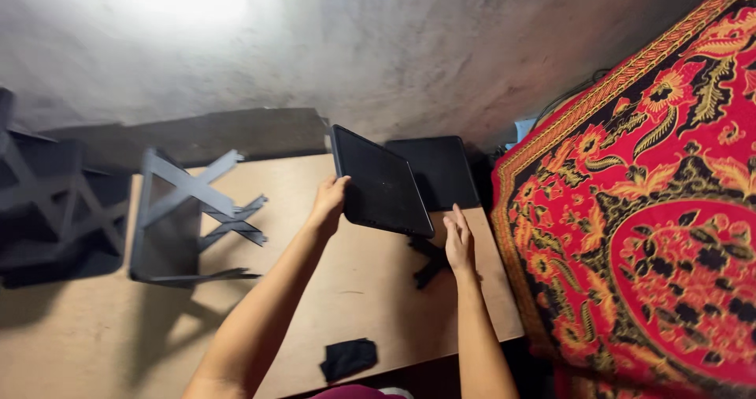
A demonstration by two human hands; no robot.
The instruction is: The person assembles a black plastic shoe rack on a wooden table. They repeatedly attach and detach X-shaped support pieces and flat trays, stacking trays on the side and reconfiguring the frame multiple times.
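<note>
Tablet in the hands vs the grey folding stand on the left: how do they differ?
The tablet is a solid, flat black slab; the grey stand is an open frame of crossed bars. The tablet is tilted up off the table, gripped by the left hand with the right hand near its lower edge; the stand sits untouched. Both are dark.

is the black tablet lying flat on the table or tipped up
Tipped up. The black tablet leans at an angle on a small black stand, its left edge held by the left hand.

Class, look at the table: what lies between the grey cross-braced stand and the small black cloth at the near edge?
In the head view, the left forearm crosses bare tabletop there.
</note>
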